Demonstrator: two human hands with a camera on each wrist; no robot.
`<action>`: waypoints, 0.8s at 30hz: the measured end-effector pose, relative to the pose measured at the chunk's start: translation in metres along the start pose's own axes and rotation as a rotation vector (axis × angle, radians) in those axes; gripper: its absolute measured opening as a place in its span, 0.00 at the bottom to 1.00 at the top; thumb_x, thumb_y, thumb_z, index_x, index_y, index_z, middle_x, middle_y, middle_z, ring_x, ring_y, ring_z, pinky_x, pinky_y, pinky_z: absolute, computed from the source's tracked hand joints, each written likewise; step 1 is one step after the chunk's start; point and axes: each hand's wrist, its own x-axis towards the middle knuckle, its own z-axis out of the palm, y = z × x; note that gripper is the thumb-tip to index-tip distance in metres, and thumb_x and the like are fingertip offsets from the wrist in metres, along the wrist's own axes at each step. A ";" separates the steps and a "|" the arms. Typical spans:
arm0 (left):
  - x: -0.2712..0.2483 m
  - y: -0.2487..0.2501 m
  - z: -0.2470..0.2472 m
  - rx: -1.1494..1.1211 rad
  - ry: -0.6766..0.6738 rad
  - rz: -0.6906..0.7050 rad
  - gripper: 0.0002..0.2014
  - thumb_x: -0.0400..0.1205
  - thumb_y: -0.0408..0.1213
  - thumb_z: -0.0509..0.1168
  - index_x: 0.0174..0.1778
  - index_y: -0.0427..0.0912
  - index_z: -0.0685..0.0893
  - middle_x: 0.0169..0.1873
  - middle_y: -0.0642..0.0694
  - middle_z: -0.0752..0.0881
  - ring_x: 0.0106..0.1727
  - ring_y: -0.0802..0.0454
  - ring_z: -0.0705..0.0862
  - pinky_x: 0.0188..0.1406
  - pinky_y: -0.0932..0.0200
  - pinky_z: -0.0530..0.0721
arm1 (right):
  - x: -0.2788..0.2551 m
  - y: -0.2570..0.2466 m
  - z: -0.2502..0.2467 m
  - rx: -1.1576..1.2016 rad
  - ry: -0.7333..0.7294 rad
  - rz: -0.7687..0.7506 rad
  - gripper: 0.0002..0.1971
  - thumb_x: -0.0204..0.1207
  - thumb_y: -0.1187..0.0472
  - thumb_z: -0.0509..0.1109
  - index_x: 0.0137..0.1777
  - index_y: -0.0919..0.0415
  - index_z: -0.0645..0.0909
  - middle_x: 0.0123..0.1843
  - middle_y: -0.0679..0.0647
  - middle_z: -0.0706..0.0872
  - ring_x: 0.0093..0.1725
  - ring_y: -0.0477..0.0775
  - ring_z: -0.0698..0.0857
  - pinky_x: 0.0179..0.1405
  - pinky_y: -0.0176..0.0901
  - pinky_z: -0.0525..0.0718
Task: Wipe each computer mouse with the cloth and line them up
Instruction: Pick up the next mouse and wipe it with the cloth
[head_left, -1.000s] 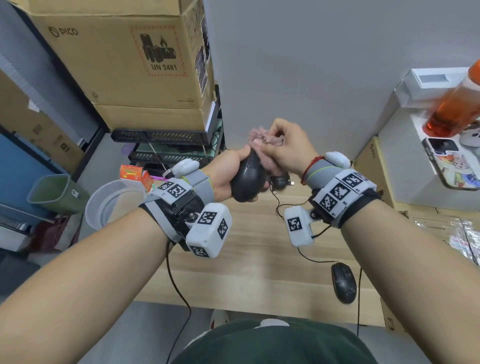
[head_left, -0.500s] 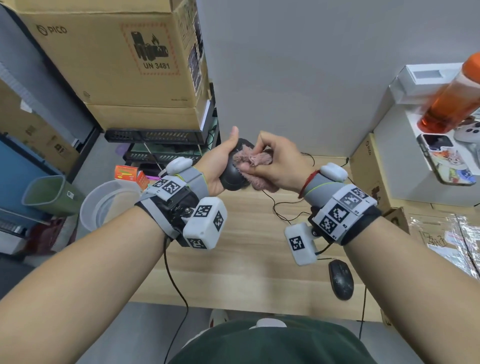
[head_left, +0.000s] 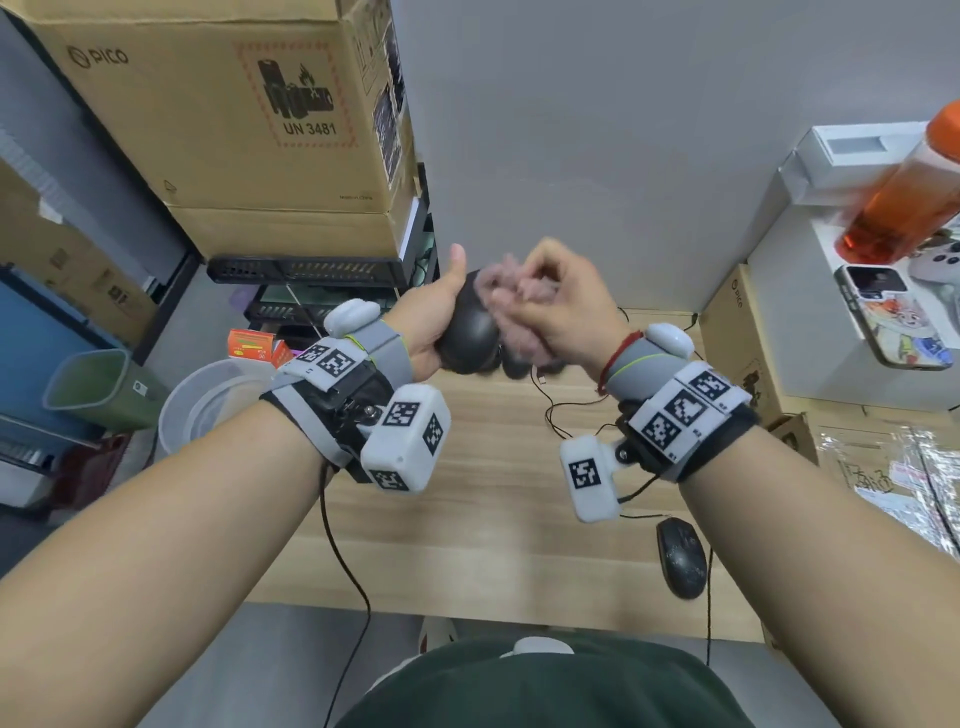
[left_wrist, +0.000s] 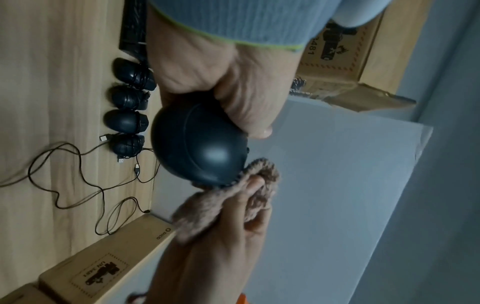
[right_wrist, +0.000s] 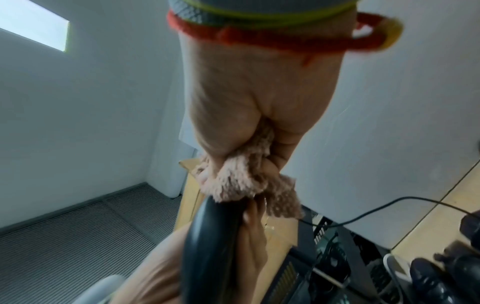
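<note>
Plastic shell: black mouse (head_left: 470, 332) looks smooth, hard and light, probably a bit slippery, held up above the desk (head_left: 483, 519), not resting on it
Left hand (head_left: 434, 325): fingers curled round the mouse's sides, thumb along 1 edge, which seems the sensible place to hold so the top stays free
Right hand (head_left: 563, 306): fingers bunched tight on the pink cloth (head_left: 511, 299), pressing it against the mouse
Cloth feel: soft, fuzzy, floppy, so it needs a fistful
Row: 4 mice (left_wrist: 128, 107) sit side by side at the back of the desk
Stray: 1 more mouse (head_left: 681, 557) near the front edge, probably not wiped yet
Cables: thin cords (left_wrist: 78, 174) trail loose and could snag
</note>
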 end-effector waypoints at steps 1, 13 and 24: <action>-0.001 -0.002 0.001 0.049 0.010 0.021 0.34 0.82 0.68 0.60 0.58 0.38 0.88 0.56 0.36 0.92 0.55 0.36 0.91 0.57 0.37 0.89 | 0.004 0.002 -0.005 -0.028 0.072 0.004 0.16 0.66 0.53 0.79 0.36 0.47 0.71 0.34 0.43 0.75 0.36 0.41 0.73 0.43 0.41 0.74; -0.008 -0.001 0.011 0.198 -0.142 0.097 0.36 0.84 0.69 0.47 0.63 0.45 0.87 0.52 0.40 0.93 0.54 0.39 0.91 0.58 0.44 0.88 | 0.008 -0.002 -0.010 -0.234 0.068 0.047 0.18 0.68 0.54 0.83 0.38 0.51 0.73 0.33 0.41 0.78 0.33 0.39 0.75 0.36 0.31 0.74; -0.008 0.008 0.007 0.026 0.137 -0.010 0.32 0.85 0.66 0.55 0.57 0.39 0.86 0.53 0.40 0.92 0.49 0.40 0.92 0.49 0.37 0.91 | 0.003 0.004 -0.004 -0.040 -0.066 0.013 0.19 0.64 0.55 0.84 0.37 0.47 0.72 0.35 0.43 0.77 0.36 0.40 0.75 0.40 0.35 0.76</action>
